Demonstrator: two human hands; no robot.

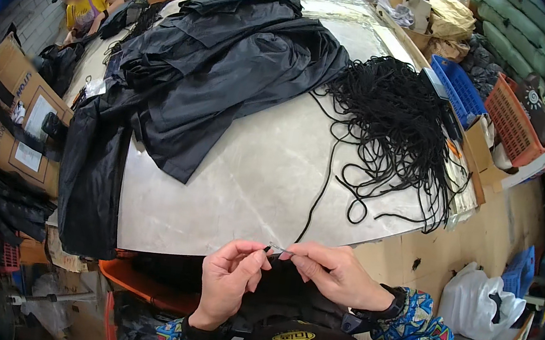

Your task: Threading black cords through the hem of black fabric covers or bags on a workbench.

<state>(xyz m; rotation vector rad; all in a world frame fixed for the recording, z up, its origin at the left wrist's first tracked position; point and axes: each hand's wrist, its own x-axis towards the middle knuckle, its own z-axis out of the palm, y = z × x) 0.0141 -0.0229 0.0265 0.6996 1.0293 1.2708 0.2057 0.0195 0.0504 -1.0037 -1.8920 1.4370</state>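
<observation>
Both hands meet at the table's front edge, fingertips close together. My left hand [234, 278] pinches a small black tip, which looks like the end of a black cord [319, 200]. In my right hand [334, 274] is a thin metal tool [279, 249], its slim point reaching the black tip; its exact kind is too small to tell. The cord runs from a tangled pile of black cords [390, 110] down to behind my right fingers. Left of the pile lies a big heap of black fabric [225, 60], one part hanging over the table's front left.
The metal-topped table [211, 217] spans the middle. A cardboard box [24, 123] stands at the left, an orange bin [154, 285] below the front edge. Blue [459, 88] and orange baskets [516, 119] sit at the right. A person in yellow [88, 5] works at the far left.
</observation>
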